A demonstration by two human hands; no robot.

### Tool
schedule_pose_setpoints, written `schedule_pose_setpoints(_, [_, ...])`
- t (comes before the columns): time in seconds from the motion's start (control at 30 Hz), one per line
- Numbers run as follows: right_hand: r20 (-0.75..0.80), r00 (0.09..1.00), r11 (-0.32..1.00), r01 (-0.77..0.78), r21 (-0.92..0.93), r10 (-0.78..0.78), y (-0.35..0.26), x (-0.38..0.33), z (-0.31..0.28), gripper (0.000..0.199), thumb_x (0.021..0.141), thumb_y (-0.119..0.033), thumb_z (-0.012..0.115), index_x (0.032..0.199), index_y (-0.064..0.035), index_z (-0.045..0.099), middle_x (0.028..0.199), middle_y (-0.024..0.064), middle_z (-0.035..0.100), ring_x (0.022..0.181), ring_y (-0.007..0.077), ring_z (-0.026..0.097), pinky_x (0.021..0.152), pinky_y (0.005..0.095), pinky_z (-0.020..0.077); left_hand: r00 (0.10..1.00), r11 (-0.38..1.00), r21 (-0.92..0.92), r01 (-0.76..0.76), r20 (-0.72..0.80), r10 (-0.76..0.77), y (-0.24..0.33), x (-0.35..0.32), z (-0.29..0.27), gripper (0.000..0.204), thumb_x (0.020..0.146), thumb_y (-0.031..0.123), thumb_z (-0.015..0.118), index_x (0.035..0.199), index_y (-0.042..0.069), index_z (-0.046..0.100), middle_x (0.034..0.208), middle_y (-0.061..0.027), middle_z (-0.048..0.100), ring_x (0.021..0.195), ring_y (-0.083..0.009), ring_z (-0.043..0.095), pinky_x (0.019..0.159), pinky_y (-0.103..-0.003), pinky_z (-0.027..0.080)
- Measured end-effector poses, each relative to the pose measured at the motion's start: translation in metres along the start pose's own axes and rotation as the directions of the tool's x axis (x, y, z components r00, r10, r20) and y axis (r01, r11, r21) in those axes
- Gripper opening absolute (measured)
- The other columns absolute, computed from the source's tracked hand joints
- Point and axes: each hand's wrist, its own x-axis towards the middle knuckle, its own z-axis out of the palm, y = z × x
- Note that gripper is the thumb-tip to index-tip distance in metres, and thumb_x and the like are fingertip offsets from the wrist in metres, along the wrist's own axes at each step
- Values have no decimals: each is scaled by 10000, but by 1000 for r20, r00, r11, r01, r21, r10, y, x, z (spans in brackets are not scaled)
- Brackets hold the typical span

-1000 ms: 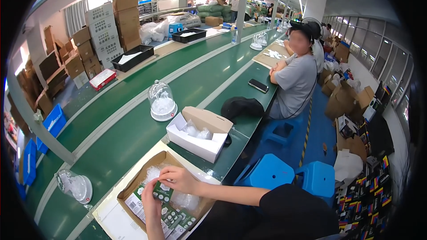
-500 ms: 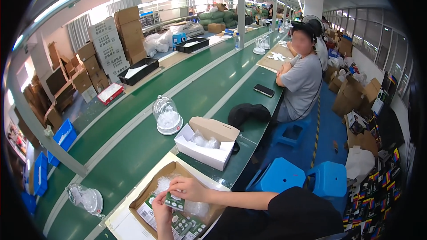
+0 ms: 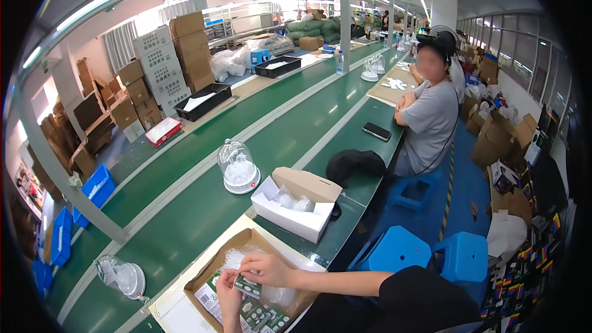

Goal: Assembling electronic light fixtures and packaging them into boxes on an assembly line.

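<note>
My left hand [image 3: 229, 299] and my right hand [image 3: 265, 269] meet with pinched fingertips over a shallow open cardboard box [image 3: 191, 288]. What they pinch is too small and covered to make out. Green printed packaging [image 3: 269, 317] with white pictures lies in the box below my hands. White flaky bits [image 3: 233, 258] fill its far corner, and clear plastic wrap [image 3: 277, 296] lies under my right wrist. The box rests on a pale board [image 3: 176, 309] on the green table.
A clear dome with a white base [image 3: 239, 169] stands ahead; another dome [image 3: 120, 277] lies tipped at left. Beyond the board sit a white carton [image 3: 290, 221] with plastic-wrapped contents, a black cap [image 3: 354, 165] and a phone [image 3: 376, 131]. A person [image 3: 428, 108] sits farther along; blue stools [image 3: 394, 253] stand at right.
The view has shifted, so the scene sits farther right and lower. The green printed piece that showed between my fingers is now mostly out of sight; my hands stay close together over the box.
</note>
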Motion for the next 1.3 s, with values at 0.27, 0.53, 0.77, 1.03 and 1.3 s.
schedule_pose_setpoints(0.27, [-91,969,973,231,-1,-230,-10,5,-2,113,831,-16,670,944,-17,670,934,96,633,775,247,617,686,315,504,998,981,193,2,-58,9,8,-10,16,102,858,-21,458,771,25,486,654,-28,556,570,-103,565,475,-224,448])
schedule_pose_setpoints(0.53, [-137,989,995,73,65,-63,-4,1,-2,111,853,-7,645,963,-3,658,883,82,665,753,160,627,620,256,486,984,872,474,-125,-57,172,14,-11,20,235,875,47,442,661,-27,503,552,-68,513,504,-128,505,476,-296,404])
schedule_pose_setpoints(0.77, [-116,989,987,-78,138,94,-9,0,1,120,863,-67,663,963,0,673,840,58,677,704,102,607,589,239,476,988,889,456,-52,-105,111,11,-8,14,304,942,112,523,682,-45,529,555,-70,541,491,-106,478,469,-288,381])
schedule_pose_setpoints(1.03, [33,994,972,-111,208,107,-9,-2,-3,121,902,-62,630,989,14,665,771,53,678,666,79,632,610,224,501,974,941,285,-184,-77,214,17,-9,8,170,972,118,548,853,-1,578,754,-15,574,665,-60,504,588,-210,402])
schedule_pose_setpoints(1.3, [106,961,822,-273,500,255,-6,4,3,103,925,-62,599,999,5,623,742,23,633,676,62,598,598,212,480,920,913,227,-338,-123,372,16,-6,11,142,991,114,509,916,-3,540,928,-59,577,833,-117,534,765,-242,438])
